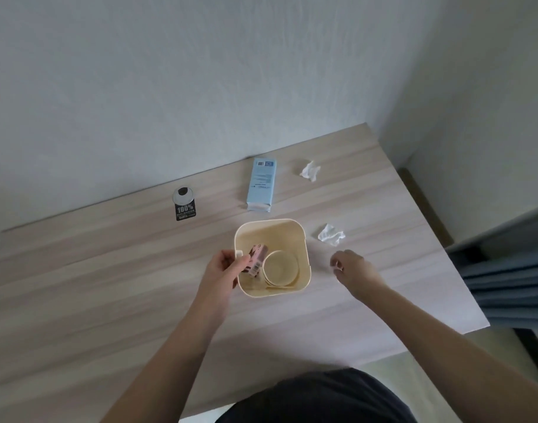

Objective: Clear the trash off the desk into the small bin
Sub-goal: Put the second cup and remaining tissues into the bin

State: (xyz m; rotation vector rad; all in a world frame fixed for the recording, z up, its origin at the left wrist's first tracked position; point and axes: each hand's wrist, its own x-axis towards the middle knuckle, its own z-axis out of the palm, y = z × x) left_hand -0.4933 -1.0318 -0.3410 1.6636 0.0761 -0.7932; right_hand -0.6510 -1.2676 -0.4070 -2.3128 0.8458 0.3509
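Observation:
A small cream bin (pixel 303 239) stands in the middle of the wooden desk (pixel 109 285). My left hand (pixel 223 270) is at the bin's left rim and holds a small pink carton (pixel 257 259) over the bin's opening. A round cream lid-like disc (pixel 281 268) lies inside the bin. My right hand (pixel 351 267) hovers just right of the bin with curled fingers and nothing in it. A crumpled white tissue (pixel 331 235) lies just beyond that hand. A second tissue (pixel 310 170), a light blue box (pixel 261 185) and a black-labelled packet (pixel 184 203) lie further back.
A white wall runs along the desk's far edge. The desk's right edge drops off next to a dark blue-grey piece of furniture (pixel 512 270). My dark clothing shows at the bottom, at the desk's near edge.

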